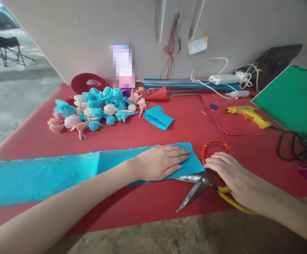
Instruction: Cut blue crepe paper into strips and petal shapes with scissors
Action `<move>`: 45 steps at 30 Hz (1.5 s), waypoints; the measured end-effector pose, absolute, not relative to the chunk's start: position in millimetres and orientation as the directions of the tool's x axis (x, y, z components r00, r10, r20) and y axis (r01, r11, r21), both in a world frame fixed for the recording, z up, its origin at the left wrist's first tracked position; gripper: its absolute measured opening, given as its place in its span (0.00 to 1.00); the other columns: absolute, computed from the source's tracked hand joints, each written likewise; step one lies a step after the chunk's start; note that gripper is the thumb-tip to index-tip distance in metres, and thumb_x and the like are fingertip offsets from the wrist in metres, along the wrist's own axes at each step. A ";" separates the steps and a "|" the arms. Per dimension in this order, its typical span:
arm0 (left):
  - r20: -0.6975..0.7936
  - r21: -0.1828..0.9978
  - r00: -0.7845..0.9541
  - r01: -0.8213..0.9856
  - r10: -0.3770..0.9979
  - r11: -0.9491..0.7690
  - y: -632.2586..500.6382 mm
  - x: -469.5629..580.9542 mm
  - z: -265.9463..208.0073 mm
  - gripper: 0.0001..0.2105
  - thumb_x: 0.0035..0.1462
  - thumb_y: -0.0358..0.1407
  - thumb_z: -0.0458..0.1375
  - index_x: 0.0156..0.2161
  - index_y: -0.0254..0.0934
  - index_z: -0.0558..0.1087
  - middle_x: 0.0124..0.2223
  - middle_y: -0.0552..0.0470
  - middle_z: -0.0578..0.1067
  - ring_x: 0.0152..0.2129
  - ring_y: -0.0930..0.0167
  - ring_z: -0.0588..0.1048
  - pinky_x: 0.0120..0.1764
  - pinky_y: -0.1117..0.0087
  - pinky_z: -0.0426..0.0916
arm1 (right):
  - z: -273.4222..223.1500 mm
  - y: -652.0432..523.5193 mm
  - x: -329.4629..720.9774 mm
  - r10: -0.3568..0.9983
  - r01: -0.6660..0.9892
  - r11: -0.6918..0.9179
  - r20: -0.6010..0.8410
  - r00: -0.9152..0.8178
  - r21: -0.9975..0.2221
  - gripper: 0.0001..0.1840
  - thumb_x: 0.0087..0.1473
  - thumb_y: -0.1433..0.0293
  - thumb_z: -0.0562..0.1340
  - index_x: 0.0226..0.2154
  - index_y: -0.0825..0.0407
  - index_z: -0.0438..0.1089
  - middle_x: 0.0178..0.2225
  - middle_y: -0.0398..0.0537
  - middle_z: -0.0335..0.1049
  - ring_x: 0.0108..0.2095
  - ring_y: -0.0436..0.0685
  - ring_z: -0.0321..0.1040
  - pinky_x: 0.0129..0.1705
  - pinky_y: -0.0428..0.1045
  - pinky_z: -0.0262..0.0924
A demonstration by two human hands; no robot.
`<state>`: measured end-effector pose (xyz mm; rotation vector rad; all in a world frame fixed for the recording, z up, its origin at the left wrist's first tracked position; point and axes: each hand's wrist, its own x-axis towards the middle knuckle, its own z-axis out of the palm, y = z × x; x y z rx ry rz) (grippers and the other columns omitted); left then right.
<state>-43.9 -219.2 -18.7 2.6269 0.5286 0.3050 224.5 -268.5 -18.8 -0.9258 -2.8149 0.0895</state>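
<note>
A long strip of blue crepe paper (71, 173) runs along the front of the red table, folded over at its right part. My left hand (161, 162) lies flat on that folded part, fingers stretched out and pressing it down. Beside the strip's right end, my right hand (224, 169) is closed around the handles of a pair of scissors (204, 180), one handle red and the other yellow. The scissor blades are spread apart and point left; the upper blade passes partly under the paper's lower edge. My right palm and thumb are mostly hidden from above.
Paper roses (111, 109) in blue, white and peach are heaped at the back left. A folded blue paper piece (158, 117) lies beside them. Toward the right are a yellow glue gun (248, 115) with a black cord, a green board (293, 102) and a white power strip (224, 79).
</note>
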 end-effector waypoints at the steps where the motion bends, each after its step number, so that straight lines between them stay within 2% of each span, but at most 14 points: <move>1: 0.124 0.470 0.900 0.318 0.419 -0.823 -219.2 -43.9 -18.1 0.21 0.66 0.33 0.44 0.60 0.24 0.59 0.62 0.44 0.63 0.60 0.67 0.58 0.63 0.67 0.50 | -18.8 -269.7 226.2 0.606 0.594 0.795 0.145 -0.782 -0.120 0.28 0.46 0.85 0.47 0.51 0.56 0.54 0.47 0.57 0.60 0.50 0.65 0.54 0.49 0.62 0.59; 8: 0.120 0.527 0.897 0.306 0.425 -0.793 -217.3 -46.6 -17.8 0.20 0.66 0.32 0.42 0.61 0.27 0.59 0.62 0.46 0.63 0.60 0.69 0.59 0.62 0.67 0.51 | -20.4 -271.1 224.7 0.702 0.690 0.712 0.136 -0.699 -0.131 0.29 0.42 0.87 0.46 0.48 0.55 0.56 0.45 0.57 0.61 0.47 0.64 0.57 0.46 0.61 0.61; 17: 0.150 0.513 0.888 0.306 0.435 -0.802 -216.3 -48.8 -21.2 0.21 0.66 0.33 0.41 0.62 0.29 0.55 0.61 0.44 0.63 0.59 0.68 0.61 0.60 0.66 0.55 | -19.4 -265.0 198.6 0.650 0.642 0.758 0.205 -0.732 -0.111 0.29 0.40 0.87 0.47 0.47 0.59 0.58 0.42 0.58 0.64 0.44 0.63 0.60 0.45 0.59 0.62; 21: 0.152 0.514 0.879 0.321 0.453 -0.796 -216.8 -47.8 -22.5 0.22 0.67 0.33 0.41 0.64 0.28 0.50 0.61 0.39 0.62 0.57 0.66 0.63 0.57 0.65 0.60 | -21.3 -264.0 187.4 0.639 0.622 0.769 0.196 -0.744 -0.148 0.28 0.40 0.87 0.48 0.47 0.59 0.58 0.41 0.57 0.63 0.43 0.63 0.59 0.44 0.60 0.62; 24: 0.143 0.502 0.880 0.330 0.453 -0.799 -217.4 -47.1 -23.0 0.23 0.67 0.33 0.40 0.64 0.28 0.47 0.62 0.39 0.61 0.57 0.65 0.63 0.57 0.65 0.60 | -21.2 -264.9 182.4 0.635 0.614 0.773 0.190 -0.749 -0.160 0.29 0.41 0.88 0.47 0.48 0.59 0.57 0.42 0.57 0.61 0.44 0.63 0.57 0.45 0.61 0.61; 29: 0.144 0.483 0.881 0.335 0.451 -0.809 -217.7 -47.7 -22.4 0.22 0.67 0.33 0.40 0.63 0.30 0.50 0.62 0.40 0.62 0.58 0.65 0.62 0.58 0.62 0.60 | -17.0 -268.4 182.4 0.605 0.586 0.796 0.203 -0.770 -0.150 0.29 0.40 0.88 0.47 0.47 0.60 0.56 0.41 0.56 0.61 0.44 0.63 0.56 0.45 0.60 0.61; 33: 0.131 0.468 0.880 0.351 0.456 -0.811 -218.9 -48.0 -21.9 0.21 0.66 0.33 0.41 0.62 0.29 0.52 0.61 0.40 0.62 0.58 0.64 0.62 0.58 0.62 0.59 | -14.5 -274.4 190.2 0.620 0.603 0.784 0.148 -0.771 -0.146 0.28 0.42 0.86 0.48 0.48 0.59 0.56 0.44 0.57 0.61 0.46 0.64 0.55 0.47 0.61 0.59; 39: 0.162 0.521 0.855 0.349 0.492 -0.779 -218.4 -48.1 -18.8 0.21 0.66 0.32 0.42 0.62 0.30 0.52 0.61 0.40 0.63 0.56 0.66 0.64 0.56 0.64 0.62 | -18.0 -277.8 197.2 0.608 0.608 0.793 0.125 -0.784 -0.040 0.39 0.39 0.85 0.49 0.57 0.58 0.54 0.42 0.56 0.62 0.44 0.65 0.57 0.45 0.61 0.60; 42: 0.210 0.515 0.863 0.303 0.460 -0.802 -216.9 -59.2 -12.4 0.19 0.65 0.29 0.42 0.59 0.30 0.58 0.60 0.41 0.65 0.57 0.67 0.63 0.58 0.64 0.60 | -19.6 -275.0 196.9 0.601 0.606 0.795 0.135 -0.788 -0.006 0.38 0.38 0.85 0.50 0.55 0.59 0.56 0.41 0.56 0.64 0.42 0.64 0.59 0.43 0.60 0.60; 45: 0.160 0.440 0.879 0.344 0.449 -0.829 -218.5 -80.3 -5.6 0.18 0.64 0.28 0.43 0.57 0.32 0.64 0.61 0.43 0.64 0.58 0.65 0.62 0.60 0.60 0.58 | -19.0 -272.8 197.0 0.595 0.602 0.798 0.162 -0.788 -0.002 0.35 0.40 0.83 0.50 0.54 0.60 0.58 0.42 0.57 0.66 0.42 0.64 0.60 0.44 0.59 0.59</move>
